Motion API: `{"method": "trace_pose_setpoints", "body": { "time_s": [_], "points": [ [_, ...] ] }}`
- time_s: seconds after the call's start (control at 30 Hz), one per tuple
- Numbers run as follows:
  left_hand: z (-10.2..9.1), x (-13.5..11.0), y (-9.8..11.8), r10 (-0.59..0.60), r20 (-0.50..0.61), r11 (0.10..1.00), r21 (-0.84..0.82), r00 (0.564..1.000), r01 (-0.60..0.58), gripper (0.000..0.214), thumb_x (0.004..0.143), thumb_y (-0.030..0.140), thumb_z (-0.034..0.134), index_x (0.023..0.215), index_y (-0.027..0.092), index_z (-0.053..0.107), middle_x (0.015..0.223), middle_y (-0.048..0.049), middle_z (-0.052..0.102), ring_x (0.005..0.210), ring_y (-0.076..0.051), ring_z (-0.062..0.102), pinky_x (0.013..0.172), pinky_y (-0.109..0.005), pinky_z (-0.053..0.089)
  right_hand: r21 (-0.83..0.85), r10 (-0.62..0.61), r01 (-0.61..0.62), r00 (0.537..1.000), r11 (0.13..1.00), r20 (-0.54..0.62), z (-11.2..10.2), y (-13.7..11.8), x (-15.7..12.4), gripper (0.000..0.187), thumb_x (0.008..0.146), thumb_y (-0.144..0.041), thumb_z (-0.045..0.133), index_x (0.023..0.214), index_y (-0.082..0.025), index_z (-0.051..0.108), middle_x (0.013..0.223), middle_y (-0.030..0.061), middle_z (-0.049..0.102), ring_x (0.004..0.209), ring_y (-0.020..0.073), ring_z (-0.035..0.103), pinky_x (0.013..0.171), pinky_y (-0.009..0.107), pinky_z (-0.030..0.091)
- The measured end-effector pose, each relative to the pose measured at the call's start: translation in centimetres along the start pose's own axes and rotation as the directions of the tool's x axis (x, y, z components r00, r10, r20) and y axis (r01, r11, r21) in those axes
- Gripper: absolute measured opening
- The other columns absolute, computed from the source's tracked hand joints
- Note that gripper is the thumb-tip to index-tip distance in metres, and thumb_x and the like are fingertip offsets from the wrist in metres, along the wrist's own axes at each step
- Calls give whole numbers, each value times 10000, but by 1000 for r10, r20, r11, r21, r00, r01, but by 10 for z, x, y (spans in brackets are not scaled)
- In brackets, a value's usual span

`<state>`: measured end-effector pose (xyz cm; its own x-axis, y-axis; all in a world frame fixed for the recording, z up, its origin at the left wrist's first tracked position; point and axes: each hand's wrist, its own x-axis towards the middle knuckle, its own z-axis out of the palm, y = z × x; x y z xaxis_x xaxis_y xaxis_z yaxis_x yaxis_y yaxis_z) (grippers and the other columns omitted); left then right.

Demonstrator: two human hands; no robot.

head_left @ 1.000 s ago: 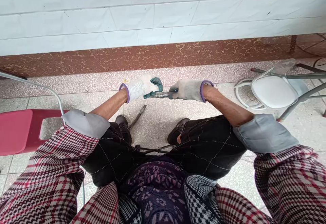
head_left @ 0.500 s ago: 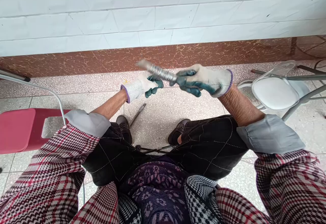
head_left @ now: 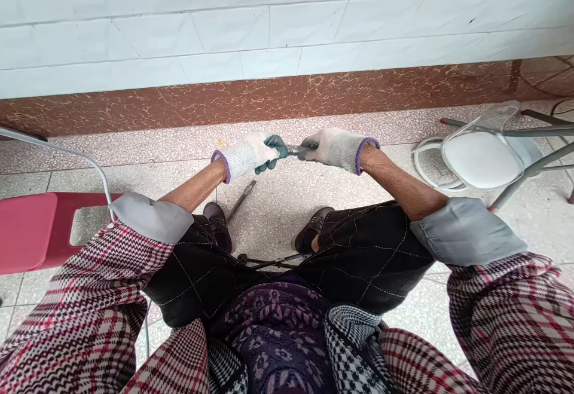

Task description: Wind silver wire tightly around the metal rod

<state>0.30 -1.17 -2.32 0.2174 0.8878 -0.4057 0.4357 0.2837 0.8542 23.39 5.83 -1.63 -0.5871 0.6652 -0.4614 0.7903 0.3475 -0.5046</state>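
Observation:
Both of my hands wear white knit gloves with green palms and purple cuffs, held out over the floor in front of my knees. My left hand is closed in a fist on one end of a short threaded metal rod. My right hand is closed on the rod's other end, so only a small grey stretch shows between the fists. The rod lies roughly level. Below the hands a dark flat metal bar rests on the floor by my left shoe.
A red plastic stool with a thin metal tube frame stands at the left. At the right is a white padded stool seat on grey metal legs. Thin dark rods lie between my legs. A brown skirting and white tiled wall close the far side.
Half a second ago my right hand alone held the rod raised and tilted. It has come back down, and both fists again grip the rod close together.

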Motion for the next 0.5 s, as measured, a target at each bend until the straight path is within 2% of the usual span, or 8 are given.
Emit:
{"method": "trace_pose_setpoints", "body": {
  "time_s": [0.07,0.1,0.17,0.27,0.37,0.43,0.5],
  "points": [
    [1,2,1,-9,-22,998,-69,1000,8,132,944,102,739,1041,180,783,601,13,656,446,-105,505,440,-258,350,-7,42,-43,992,999,-115,-5,0,1,156,1002,-331,731,975,-191,795,662,3,563,599,177,497,564,328,322],
    [2,4,2,-14,-29,994,-107,999,11,132,949,66,706,1005,168,768,604,9,656,453,-106,522,450,-258,383,43,67,-61,982,997,-174,-7,0,-1,164,1009,-348,731,986,-195,786,685,10,571,606,180,495,561,330,336],
    [2,8,1,-10,-24,984,-179,1000,6,165,953,12,652,931,157,728,606,4,655,464,-109,547,470,-261,434,244,130,-64,955,968,-267,-14,0,-8,197,996,-397,759,965,-202,756,714,25,571,601,183,475,530,335,365],
    [-1,12,-1,30,7,969,-245,1000,-27,208,967,-13,607,893,159,699,620,-1,659,492,-114,575,481,-258,450,563,147,49,943,825,-297,-23,-3,-23,287,925,-481,849,908,-227,716,708,25,541,576,173,431,459,326,373],
    [-7,11,-1,44,4,977,-211,999,-42,233,965,-26,602,876,162,707,619,3,643,497,-115,562,479,-262,430,689,-15,153,979,709,-201,-29,-7,-38,347,887,-541,888,951,-227,753,653,-5,514,511,142,398,404,290,341],
    [-12,7,2,39,-5,991,-130,999,-39,222,944,-28,641,844,156,712,615,9,627,485,-103,528,480,-263,407,691,-168,147,985,708,-38,-27,-10,-43,386,879,-547,902,1009,-201,792,636,-22,531,469,120,415,386,264,352],
    [-18,3,7,63,-2,997,-40,998,-63,207,906,-35,672,814,143,721,640,4,634,515,-92,529,499,-255,396,656,-295,141,946,741,131,-19,-10,-42,413,854,-525,937,1039,-173,822,654,-19,588,468,113,476,392,239,383]
  ]
}}
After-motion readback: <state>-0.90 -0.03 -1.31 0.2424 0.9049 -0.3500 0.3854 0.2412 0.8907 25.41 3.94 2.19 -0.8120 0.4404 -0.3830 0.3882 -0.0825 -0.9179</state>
